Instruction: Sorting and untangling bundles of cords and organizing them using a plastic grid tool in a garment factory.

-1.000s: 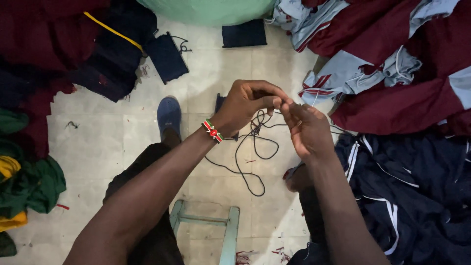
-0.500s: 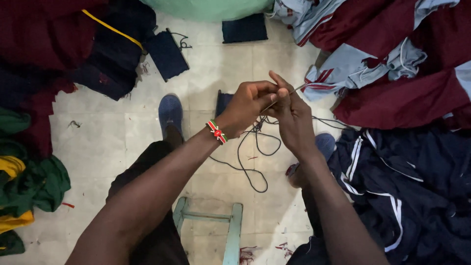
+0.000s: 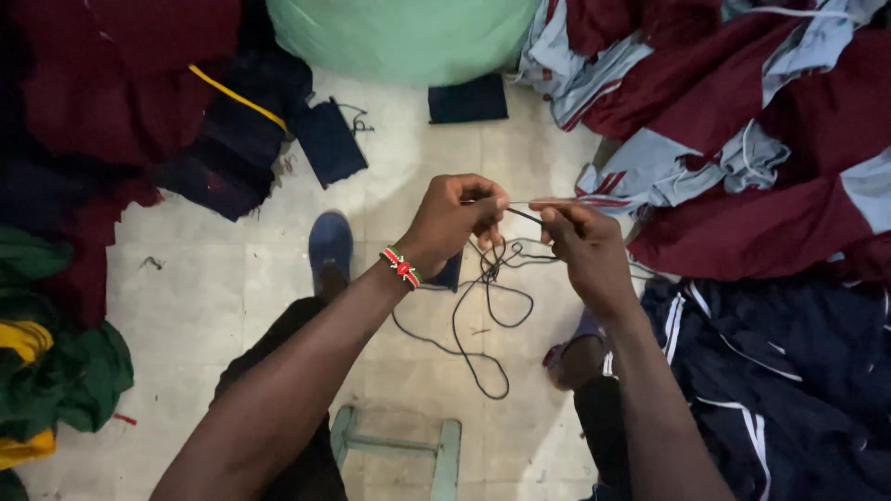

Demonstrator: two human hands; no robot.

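While both forearms reach forward, the hands — left hand (image 3: 452, 221), right hand (image 3: 583, 249) — pinch a black cord (image 3: 483, 315); fingertips close together.

Pale tiled floor (image 3: 195, 306), scuffed, thread scraps scattered on it. Maroon and grey-blue garments (image 3: 742, 139) heaped at upper right, navy garments with white stripes (image 3: 789, 371) lower right. Dark maroon and navy pile (image 3: 121, 102) upper left, with a yellow trim showing. Green and yellow cloth (image 3: 56, 380) at left edge. Big pale green bundle (image 3: 399, 32) at top. Green-painted stool frame (image 3: 399, 450) at bottom centre. Light soft and even.
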